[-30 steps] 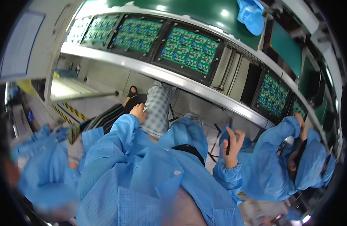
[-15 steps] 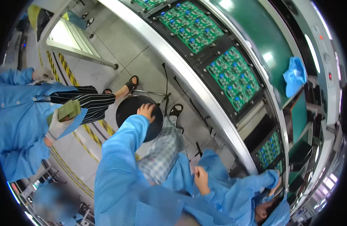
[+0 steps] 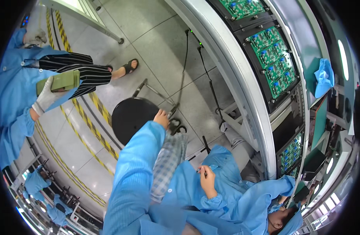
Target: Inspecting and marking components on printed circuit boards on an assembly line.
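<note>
My left hand (image 3: 161,118) reaches out in a long blue sleeve from the lower edge and rests on the rim of a round black stool (image 3: 131,117), fingers curled over its near edge. The stool's metal legs (image 3: 156,93) stand on the grey floor. A plaid trouser leg (image 3: 168,164) hangs beside my arm. My right hand is out of view. Just right of my arm, a seated co-worker in a blue coat holds a small thin item in one hand (image 3: 206,178).
A curved conveyor line (image 3: 242,78) carries black trays of green circuit boards (image 3: 274,51). Black cables (image 3: 184,66) trail over the floor. Yellow-black tape (image 3: 90,113) marks the floor. At left, a person in striped trousers holds a green object (image 3: 62,80) in a white glove.
The view has swung further down and left, toward the floor. The stool now sits near the middle of the picture, and my left hand stays on its rim.
</note>
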Action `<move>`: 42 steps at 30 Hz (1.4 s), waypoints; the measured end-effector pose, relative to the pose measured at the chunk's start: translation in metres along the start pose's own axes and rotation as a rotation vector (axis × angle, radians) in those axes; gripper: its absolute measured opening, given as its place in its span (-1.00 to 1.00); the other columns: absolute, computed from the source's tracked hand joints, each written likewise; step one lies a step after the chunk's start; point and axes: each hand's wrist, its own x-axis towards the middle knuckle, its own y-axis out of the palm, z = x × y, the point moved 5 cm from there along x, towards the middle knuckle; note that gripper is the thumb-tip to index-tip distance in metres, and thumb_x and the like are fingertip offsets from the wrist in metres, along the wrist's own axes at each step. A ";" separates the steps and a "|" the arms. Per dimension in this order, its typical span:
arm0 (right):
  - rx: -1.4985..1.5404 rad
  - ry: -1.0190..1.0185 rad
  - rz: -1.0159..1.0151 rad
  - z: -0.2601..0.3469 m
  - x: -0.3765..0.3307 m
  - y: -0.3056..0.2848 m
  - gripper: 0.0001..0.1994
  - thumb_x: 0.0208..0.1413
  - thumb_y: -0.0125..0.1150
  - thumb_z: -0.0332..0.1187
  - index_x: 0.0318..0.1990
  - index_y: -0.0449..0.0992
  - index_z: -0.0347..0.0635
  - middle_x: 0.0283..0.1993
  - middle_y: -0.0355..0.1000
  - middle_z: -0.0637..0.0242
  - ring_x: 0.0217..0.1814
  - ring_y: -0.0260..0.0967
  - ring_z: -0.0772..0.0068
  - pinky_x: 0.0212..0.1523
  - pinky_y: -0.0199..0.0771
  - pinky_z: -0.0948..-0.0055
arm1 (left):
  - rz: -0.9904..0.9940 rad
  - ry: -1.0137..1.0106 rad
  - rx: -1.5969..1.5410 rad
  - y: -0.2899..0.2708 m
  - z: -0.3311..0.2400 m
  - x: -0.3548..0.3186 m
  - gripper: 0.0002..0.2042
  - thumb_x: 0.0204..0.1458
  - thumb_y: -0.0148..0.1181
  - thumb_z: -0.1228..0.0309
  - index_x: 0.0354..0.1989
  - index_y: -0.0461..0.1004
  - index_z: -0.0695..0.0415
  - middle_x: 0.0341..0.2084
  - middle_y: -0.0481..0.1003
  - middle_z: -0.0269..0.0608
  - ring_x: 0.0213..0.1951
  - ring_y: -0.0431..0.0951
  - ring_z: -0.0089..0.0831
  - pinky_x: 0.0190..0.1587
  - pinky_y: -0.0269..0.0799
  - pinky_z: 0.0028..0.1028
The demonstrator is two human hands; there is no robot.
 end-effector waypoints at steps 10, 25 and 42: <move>-0.022 0.161 0.122 -0.005 -0.008 0.078 -0.88 0.11 0.00 -0.41 -0.34 0.44 -0.25 -0.47 0.41 0.23 -0.52 0.35 0.52 -0.50 0.31 0.54 | -0.232 0.006 0.209 0.181 -0.001 -0.166 -0.76 -0.17 -0.06 0.40 -0.50 0.57 0.17 -0.34 0.50 -0.21 0.02 0.26 -0.23 0.23 -0.09 -0.15; -0.019 -0.151 -0.015 0.031 0.003 -0.005 -0.90 0.00 0.03 -0.53 -0.31 0.43 -0.27 -0.48 0.42 0.17 -0.49 0.38 0.31 -0.47 0.31 0.47 | -0.246 -0.317 -0.945 0.019 -0.058 -0.143 -0.57 -0.05 0.09 0.35 0.03 0.21 0.12 -0.16 0.37 0.00 -0.08 0.39 -0.10 -0.06 0.32 -0.22; 0.244 0.189 0.130 -0.073 -0.014 -0.044 -0.87 -0.01 0.01 -0.52 -0.30 0.45 -0.25 -0.52 0.42 0.25 -0.51 0.37 0.45 -0.46 0.33 0.52 | -1.139 -0.518 -1.565 -0.311 0.083 0.182 -0.68 0.10 -0.09 0.40 -0.01 0.21 0.29 -0.27 0.45 -0.01 -0.30 0.51 -0.30 -0.21 0.39 -0.42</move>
